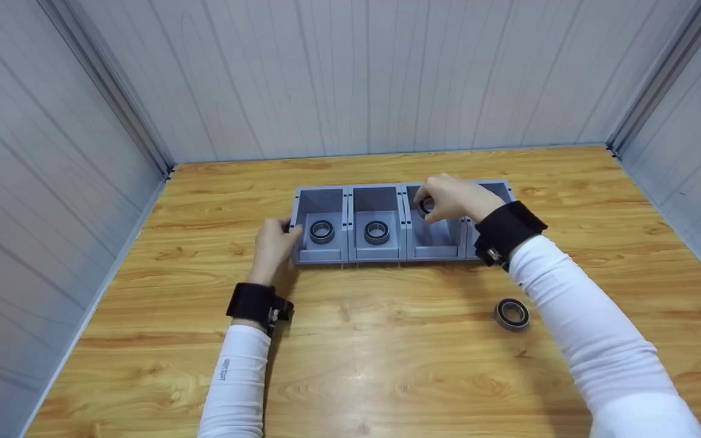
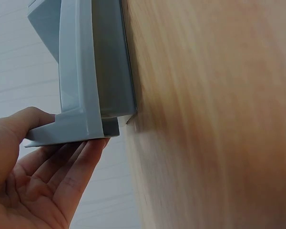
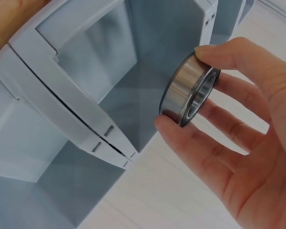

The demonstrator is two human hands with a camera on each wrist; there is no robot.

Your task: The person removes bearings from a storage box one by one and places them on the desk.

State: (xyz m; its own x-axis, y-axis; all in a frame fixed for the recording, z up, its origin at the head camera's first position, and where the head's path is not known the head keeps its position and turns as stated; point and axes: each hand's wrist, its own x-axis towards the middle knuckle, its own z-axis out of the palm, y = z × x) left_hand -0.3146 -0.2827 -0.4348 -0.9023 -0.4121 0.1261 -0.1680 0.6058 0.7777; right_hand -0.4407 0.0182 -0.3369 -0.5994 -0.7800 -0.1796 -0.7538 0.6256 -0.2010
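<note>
A row of joined grey bins (image 1: 321, 254) stands on the wooden table. My left hand (image 1: 273, 243) grips the side wall of the leftmost bin; in the left wrist view its thumb and fingers (image 2: 76, 183) lie on either side of the grey edge. Between thumb and fingers, my right hand (image 1: 451, 198) pinches a ball bearing (image 3: 186, 90) with a shiny steel outer ring, held over the third bin from the left. One bearing (image 1: 322, 232) lies in the leftmost bin and another bearing (image 1: 376, 232) in the second. The right hand and wrist partly cover the rightmost bin.
A loose bearing (image 1: 512, 314) lies on the table (image 1: 375, 353), in front of the bins and beside the right forearm. Pale panel walls (image 1: 350, 79) enclose the table at the back and on both sides.
</note>
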